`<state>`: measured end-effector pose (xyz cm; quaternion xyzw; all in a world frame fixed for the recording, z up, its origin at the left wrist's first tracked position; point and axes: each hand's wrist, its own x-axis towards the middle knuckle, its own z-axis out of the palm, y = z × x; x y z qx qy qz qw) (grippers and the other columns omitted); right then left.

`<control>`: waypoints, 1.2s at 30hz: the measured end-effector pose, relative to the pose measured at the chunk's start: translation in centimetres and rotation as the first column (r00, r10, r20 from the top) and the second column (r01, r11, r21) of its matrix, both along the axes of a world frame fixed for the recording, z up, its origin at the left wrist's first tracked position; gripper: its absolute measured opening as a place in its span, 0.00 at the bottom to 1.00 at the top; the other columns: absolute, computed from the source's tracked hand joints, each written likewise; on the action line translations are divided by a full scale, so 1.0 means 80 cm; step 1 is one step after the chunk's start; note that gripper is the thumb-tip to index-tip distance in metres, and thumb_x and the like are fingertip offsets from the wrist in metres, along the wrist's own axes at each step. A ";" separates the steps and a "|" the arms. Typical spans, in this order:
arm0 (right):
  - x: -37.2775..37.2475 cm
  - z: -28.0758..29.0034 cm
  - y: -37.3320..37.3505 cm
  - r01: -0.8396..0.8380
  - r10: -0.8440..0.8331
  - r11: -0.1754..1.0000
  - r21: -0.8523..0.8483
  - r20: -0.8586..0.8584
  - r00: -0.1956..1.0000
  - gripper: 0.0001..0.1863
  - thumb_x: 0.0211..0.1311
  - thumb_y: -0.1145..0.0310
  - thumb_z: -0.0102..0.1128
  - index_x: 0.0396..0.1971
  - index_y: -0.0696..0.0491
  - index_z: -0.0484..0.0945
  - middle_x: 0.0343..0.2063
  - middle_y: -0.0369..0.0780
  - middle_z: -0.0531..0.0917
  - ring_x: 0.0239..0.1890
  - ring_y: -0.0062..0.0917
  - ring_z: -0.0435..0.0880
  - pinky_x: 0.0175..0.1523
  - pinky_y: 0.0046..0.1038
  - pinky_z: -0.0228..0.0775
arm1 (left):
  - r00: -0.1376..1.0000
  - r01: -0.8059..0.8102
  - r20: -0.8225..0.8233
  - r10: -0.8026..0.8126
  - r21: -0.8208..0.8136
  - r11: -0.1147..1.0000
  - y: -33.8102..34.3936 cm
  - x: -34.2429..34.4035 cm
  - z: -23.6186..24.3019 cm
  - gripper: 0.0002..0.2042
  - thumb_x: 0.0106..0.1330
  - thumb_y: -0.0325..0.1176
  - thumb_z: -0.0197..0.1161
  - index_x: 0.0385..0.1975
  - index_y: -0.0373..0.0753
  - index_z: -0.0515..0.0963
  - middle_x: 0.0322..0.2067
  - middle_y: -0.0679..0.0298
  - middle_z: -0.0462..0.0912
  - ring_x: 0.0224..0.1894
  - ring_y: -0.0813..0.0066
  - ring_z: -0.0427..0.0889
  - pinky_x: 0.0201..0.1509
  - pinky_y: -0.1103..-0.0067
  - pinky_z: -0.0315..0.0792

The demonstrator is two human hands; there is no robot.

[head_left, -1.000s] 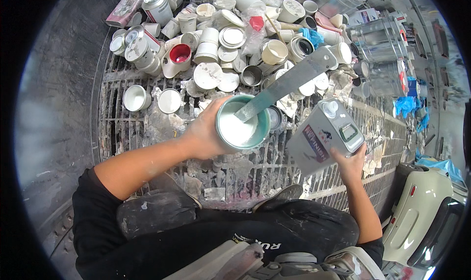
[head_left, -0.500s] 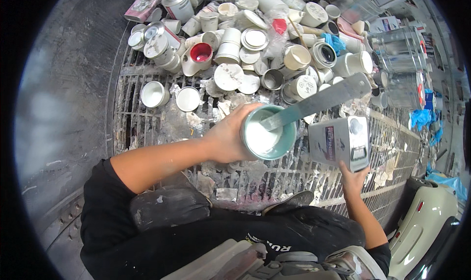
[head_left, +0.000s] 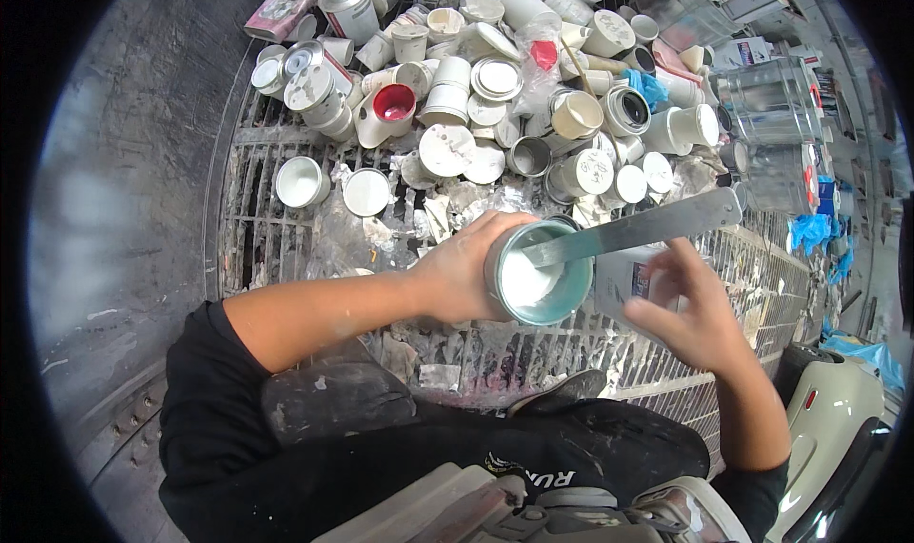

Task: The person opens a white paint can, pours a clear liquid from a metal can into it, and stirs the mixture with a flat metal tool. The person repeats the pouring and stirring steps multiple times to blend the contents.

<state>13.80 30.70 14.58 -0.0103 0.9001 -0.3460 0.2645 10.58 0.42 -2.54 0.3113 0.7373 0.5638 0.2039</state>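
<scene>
My left hand (head_left: 466, 269) is wrapped round a teal cup (head_left: 574, 291) and holds it up, tilted. White liquid (head_left: 526, 281), which looks like paint, covers the cup's bottom. A flat metal stirring stick (head_left: 657, 224) stands in it and leans out to the right over the rim. To the right of the cup is my right hand (head_left: 695, 305), slightly blurred, its thumb and fingers apart. A rectangular metal can (head_left: 614, 291) is beneath and beside that hand, partly hidden by the cup and fingers. Whether the fingers touch the can is hard to tell.
A heap of used white cups and lids (head_left: 447, 100) lies beyond my hands on the paint-stained floor grating (head_left: 276, 234). A white cup (head_left: 302, 182) and a lid (head_left: 366, 193) lie nearer. A dark wall (head_left: 133, 191) bounds the left; a pale-green painted part (head_left: 828, 414) stands lower right.
My right hand has let go of the metal can and risen, fingers spread. The can now sits lower, behind the cup. The left hand has shifted the cup slightly right and down.
</scene>
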 end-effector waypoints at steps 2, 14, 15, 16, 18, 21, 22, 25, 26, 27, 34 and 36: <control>-0.034 -0.019 -0.052 0.031 -0.035 0.991 -0.132 -0.025 0.999 0.35 0.70 0.60 0.73 0.72 0.57 0.71 0.40 0.39 0.85 0.35 0.19 0.82 0.42 0.25 0.76 | 1.000 -0.007 -0.028 0.007 -0.011 1.000 0.001 0.001 0.001 0.56 0.44 0.41 0.88 0.75 0.42 0.59 0.68 0.52 0.68 0.72 0.52 0.70 0.78 0.63 0.66; -0.017 0.015 -0.096 -0.354 0.314 0.935 -0.007 -0.448 0.837 0.11 0.71 0.77 0.63 0.51 0.60 0.82 0.25 0.47 0.85 0.23 0.40 0.84 0.30 0.37 0.74 | 1.000 -0.007 0.010 0.007 0.001 1.000 0.003 0.001 -0.005 0.59 0.41 0.44 0.91 0.74 0.39 0.60 0.66 0.51 0.72 0.70 0.50 0.73 0.75 0.61 0.68; -0.018 0.014 -0.096 -0.352 0.320 0.936 0.030 -0.494 0.808 0.13 0.70 0.76 0.64 0.53 0.59 0.81 0.23 0.45 0.84 0.23 0.39 0.85 0.30 0.38 0.75 | 1.000 -0.022 -0.010 0.022 0.020 1.000 0.002 0.002 -0.005 0.59 0.41 0.44 0.91 0.74 0.39 0.60 0.66 0.51 0.72 0.70 0.50 0.73 0.75 0.61 0.68; -0.018 0.015 -0.095 -0.360 0.321 0.933 0.008 -0.469 0.822 0.13 0.70 0.76 0.65 0.52 0.59 0.82 0.23 0.45 0.84 0.23 0.39 0.85 0.30 0.37 0.75 | 0.999 -0.030 -0.015 0.031 0.028 0.999 0.001 0.004 -0.005 0.58 0.41 0.44 0.91 0.74 0.39 0.60 0.66 0.51 0.72 0.70 0.50 0.72 0.75 0.61 0.68; -0.017 0.019 -0.092 -0.354 0.316 0.935 -0.008 -0.430 0.846 0.12 0.70 0.75 0.65 0.51 0.59 0.82 0.21 0.44 0.83 0.23 0.38 0.85 0.30 0.37 0.74 | 0.999 -0.038 -0.025 0.039 0.032 0.999 0.001 0.006 -0.005 0.58 0.42 0.44 0.91 0.74 0.39 0.60 0.66 0.51 0.72 0.70 0.50 0.72 0.75 0.61 0.68; -0.015 0.020 -0.089 -0.257 0.213 0.959 -0.118 -0.297 0.931 0.10 0.73 0.75 0.62 0.50 0.60 0.83 0.21 0.42 0.83 0.23 0.33 0.85 0.32 0.30 0.75 | 0.998 -0.033 -0.051 0.035 0.027 0.999 0.003 0.005 -0.004 0.58 0.42 0.43 0.91 0.74 0.39 0.60 0.66 0.51 0.72 0.70 0.50 0.72 0.75 0.61 0.69; -0.014 0.017 -0.089 -0.247 0.193 0.958 -0.146 -0.309 0.931 0.10 0.74 0.75 0.60 0.50 0.61 0.84 0.22 0.42 0.84 0.22 0.31 0.84 0.33 0.28 0.75 | 0.997 -0.032 -0.062 0.033 0.031 0.999 0.003 0.004 -0.003 0.58 0.42 0.43 0.90 0.74 0.39 0.60 0.66 0.51 0.72 0.70 0.50 0.72 0.75 0.61 0.69; -0.013 0.008 -0.087 -0.324 0.256 0.944 -0.054 -0.499 0.828 0.11 0.74 0.75 0.62 0.52 0.62 0.82 0.22 0.44 0.84 0.24 0.34 0.86 0.31 0.31 0.74 | 0.995 -0.028 -0.097 0.028 0.001 1.000 0.004 0.004 0.000 0.57 0.43 0.43 0.90 0.74 0.39 0.60 0.66 0.51 0.71 0.70 0.50 0.72 0.75 0.61 0.68; -0.012 0.006 -0.087 -0.338 0.297 0.941 0.018 -0.525 0.798 0.11 0.74 0.75 0.63 0.52 0.62 0.81 0.22 0.45 0.84 0.24 0.36 0.87 0.30 0.32 0.74 | 0.991 -0.031 -0.132 0.031 -0.002 1.000 0.003 0.004 0.001 0.57 0.43 0.43 0.90 0.74 0.39 0.60 0.66 0.50 0.71 0.70 0.50 0.72 0.76 0.61 0.68; -0.010 0.006 -0.085 -0.358 0.305 0.933 -0.026 -0.468 0.829 0.13 0.73 0.75 0.63 0.53 0.62 0.81 0.22 0.45 0.84 0.24 0.35 0.86 0.30 0.32 0.74 | 0.996 -0.023 -0.081 0.023 -0.005 1.000 0.003 0.004 0.001 0.57 0.43 0.43 0.90 0.74 0.39 0.60 0.66 0.50 0.71 0.70 0.50 0.72 0.76 0.61 0.68; -0.007 0.007 -0.083 -0.205 0.176 0.979 -0.022 -0.427 0.887 0.10 0.72 0.77 0.63 0.50 0.62 0.82 0.21 0.44 0.84 0.21 0.35 0.85 0.29 0.33 0.74 | 0.998 -0.015 -0.068 0.017 0.022 1.000 0.002 0.001 -0.002 0.59 0.43 0.43 0.90 0.75 0.39 0.58 0.67 0.50 0.70 0.71 0.50 0.72 0.77 0.62 0.67; -0.007 0.005 -0.086 -0.301 0.232 0.951 -0.072 -0.477 0.848 0.09 0.73 0.77 0.63 0.49 0.61 0.83 0.21 0.44 0.83 0.21 0.35 0.85 0.28 0.33 0.74 | 0.999 -0.014 -0.050 0.014 0.002 1.000 0.001 0.002 -0.001 0.59 0.43 0.44 0.91 0.76 0.39 0.58 0.67 0.50 0.70 0.71 0.50 0.72 0.77 0.61 0.67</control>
